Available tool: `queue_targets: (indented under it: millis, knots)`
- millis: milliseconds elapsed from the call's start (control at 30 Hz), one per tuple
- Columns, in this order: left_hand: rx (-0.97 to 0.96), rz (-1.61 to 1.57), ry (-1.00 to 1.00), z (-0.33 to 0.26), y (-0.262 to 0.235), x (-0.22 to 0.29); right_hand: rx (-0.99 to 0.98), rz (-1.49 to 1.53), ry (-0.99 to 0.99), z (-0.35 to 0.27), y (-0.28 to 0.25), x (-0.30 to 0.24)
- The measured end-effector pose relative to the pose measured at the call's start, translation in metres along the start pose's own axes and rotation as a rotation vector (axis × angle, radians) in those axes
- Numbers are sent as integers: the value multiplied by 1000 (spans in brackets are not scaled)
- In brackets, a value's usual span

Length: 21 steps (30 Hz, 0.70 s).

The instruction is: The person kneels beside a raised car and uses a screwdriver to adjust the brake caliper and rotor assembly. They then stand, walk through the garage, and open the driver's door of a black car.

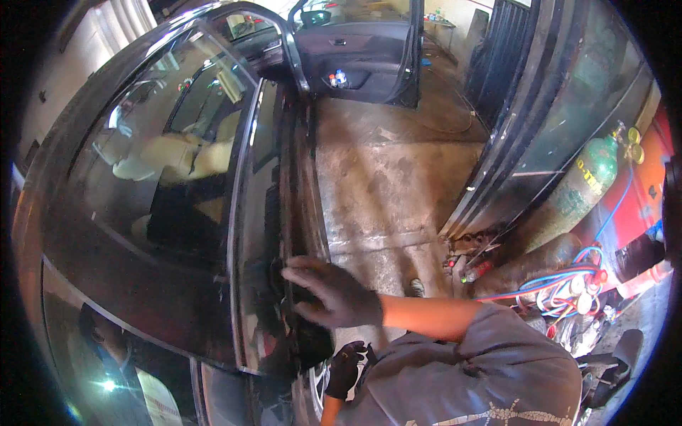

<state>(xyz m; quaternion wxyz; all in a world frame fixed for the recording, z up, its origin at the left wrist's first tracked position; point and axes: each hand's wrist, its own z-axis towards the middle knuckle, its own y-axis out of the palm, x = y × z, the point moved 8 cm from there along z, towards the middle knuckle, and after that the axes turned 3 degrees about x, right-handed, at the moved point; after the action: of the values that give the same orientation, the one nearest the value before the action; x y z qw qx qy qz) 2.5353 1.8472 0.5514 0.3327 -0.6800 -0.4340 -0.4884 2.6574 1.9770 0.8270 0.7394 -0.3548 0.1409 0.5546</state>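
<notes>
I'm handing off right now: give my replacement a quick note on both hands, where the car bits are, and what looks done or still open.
Right hand: gloved, fingers spread, palm pressed flat on the dark car's side panel below the rear window. It grips nothing.
Left hand: gloved, lower down near the wheel; whether it holds anything cannot be told.
Front door stands open ahead. Green gas cylinder and coiled hoses lie to the right on the concrete floor.
Done: nothing visibly finished.
Left: the panel work under the right hand looks in progress; check the left hand before moving.
</notes>
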Motion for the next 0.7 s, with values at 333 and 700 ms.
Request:
queue_targets:
  millis: [333, 700]
  knots:
    - [-72, 11, -3, 290, 139, 84, -129, -241, 958, -188, -254, 318]
    - [-55, -220, 125, 617, 264, 252, -320, 284, 830, -52, -368, 531]
